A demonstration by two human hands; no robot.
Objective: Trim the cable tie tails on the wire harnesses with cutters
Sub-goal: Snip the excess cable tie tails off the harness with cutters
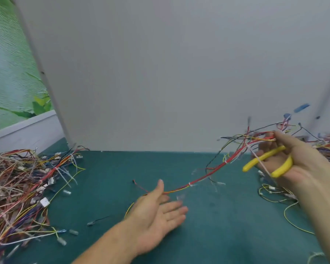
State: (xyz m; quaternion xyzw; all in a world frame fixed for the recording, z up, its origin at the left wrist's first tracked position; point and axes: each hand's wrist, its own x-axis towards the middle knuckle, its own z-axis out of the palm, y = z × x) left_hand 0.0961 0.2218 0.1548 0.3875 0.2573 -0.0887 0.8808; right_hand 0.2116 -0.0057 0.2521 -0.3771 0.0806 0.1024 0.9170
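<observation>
Left grip (156, 212) released, palm up, right grip (297, 159) grasping yellow cutters (263, 159) and red white-tied harness (190, 184)

**One harness held up beside yellow cutters, with more heaped on either side**

The cutters (265, 159) have two yellow handles that stick out down and to the left. Their blades are hidden in the right hand (303, 162), which grips them. The same hand pinches a wire harness (208, 176) just above the cutters. It is mostly red, with yellow and black strands, and slopes down to the left above the counter (217, 225). White cable ties (190, 184) bind it at intervals. One long white tail (263, 167) crosses the cutters' handles. Far left of the cutters, a tangled pile of harnesses (17, 187) lies on the counter with white tails sticking out. A second heap (328, 145) lies just right of the cutters.
</observation>
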